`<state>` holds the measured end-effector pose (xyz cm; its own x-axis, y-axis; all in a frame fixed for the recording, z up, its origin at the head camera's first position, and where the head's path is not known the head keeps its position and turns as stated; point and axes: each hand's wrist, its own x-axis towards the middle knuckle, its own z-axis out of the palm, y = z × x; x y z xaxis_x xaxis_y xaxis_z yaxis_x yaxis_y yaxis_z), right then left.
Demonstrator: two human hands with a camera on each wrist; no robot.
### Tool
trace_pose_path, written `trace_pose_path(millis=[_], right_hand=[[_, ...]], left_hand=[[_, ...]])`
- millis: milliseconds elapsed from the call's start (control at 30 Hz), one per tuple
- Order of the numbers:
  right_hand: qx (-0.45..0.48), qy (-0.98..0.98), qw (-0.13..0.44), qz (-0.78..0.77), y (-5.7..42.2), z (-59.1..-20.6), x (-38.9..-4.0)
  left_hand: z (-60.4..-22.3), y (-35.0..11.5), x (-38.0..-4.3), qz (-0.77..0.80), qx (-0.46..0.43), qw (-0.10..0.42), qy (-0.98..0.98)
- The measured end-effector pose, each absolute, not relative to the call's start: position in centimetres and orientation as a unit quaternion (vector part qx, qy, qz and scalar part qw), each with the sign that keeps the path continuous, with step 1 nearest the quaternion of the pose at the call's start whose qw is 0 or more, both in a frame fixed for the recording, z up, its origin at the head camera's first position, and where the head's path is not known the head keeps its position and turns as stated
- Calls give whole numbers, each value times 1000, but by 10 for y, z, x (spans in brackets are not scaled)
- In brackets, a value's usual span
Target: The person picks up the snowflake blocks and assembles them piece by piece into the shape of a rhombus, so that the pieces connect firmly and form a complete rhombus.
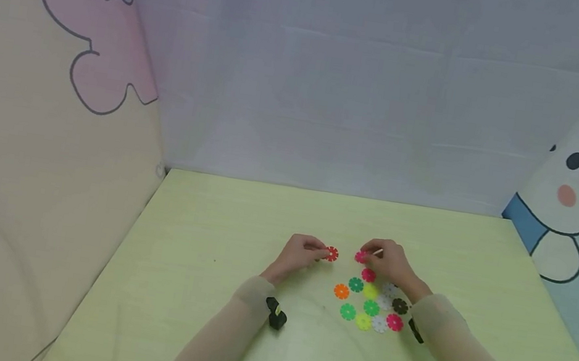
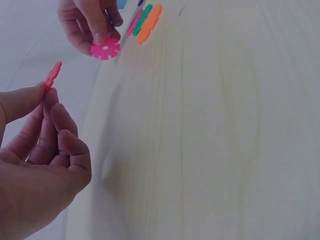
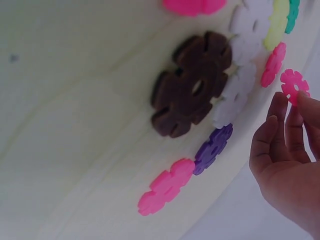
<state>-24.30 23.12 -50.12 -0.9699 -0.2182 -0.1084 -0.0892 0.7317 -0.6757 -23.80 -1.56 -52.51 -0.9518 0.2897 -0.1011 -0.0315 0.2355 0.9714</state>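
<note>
Since each hand has 1 disc, we'd call this the lining-up step, with those 2 pieces apart as far as we can see. The left hand [image 1: 304, 251] pinches a red disc [image 1: 332, 254] by its edge between thumb and fingertip, the other fingers loosely bent. The right hand [image 1: 388, 261] does much the same with a pink disc [image 1: 360, 257], thumb against its face. The 2 are near each other, just beyond the loose discs [image 1: 371, 307] on the table [image 1: 201, 242]. We count more than 10 in that spread, including an orange disc [image 1: 341, 291], a brown disc [image 3: 187, 85] and a purple disc [image 3: 214, 149].

If we're reading it right, the next move calls for turning 1 disc across the other so 2 slots meet, then an even push; a crooked start could slip.

Brands? We can't find any, and no lettering either. The side cloths [image 1: 15, 177] just carry cartoon figures [image 1: 101, 46]. The black gadget [image 1: 277, 320] at the left wrist has a yellowish patch [image 1: 278, 310], too small for us to read.
</note>
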Motion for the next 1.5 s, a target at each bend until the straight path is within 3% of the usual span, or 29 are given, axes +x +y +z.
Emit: trace_pose_path(millis=[500, 867, 1500], right_hand=[[-132, 906, 39, -399, 205, -498, -238], [-133, 885, 55, -442, 187, -493, -230], [-158, 879, 24, -450, 171, -487, -222]], left_hand=[[-528, -35, -238, 637, 56, 114, 761], [-527, -36, -234, 656, 29, 119, 745], [-527, -35, -231, 678, 24, 111, 726]])
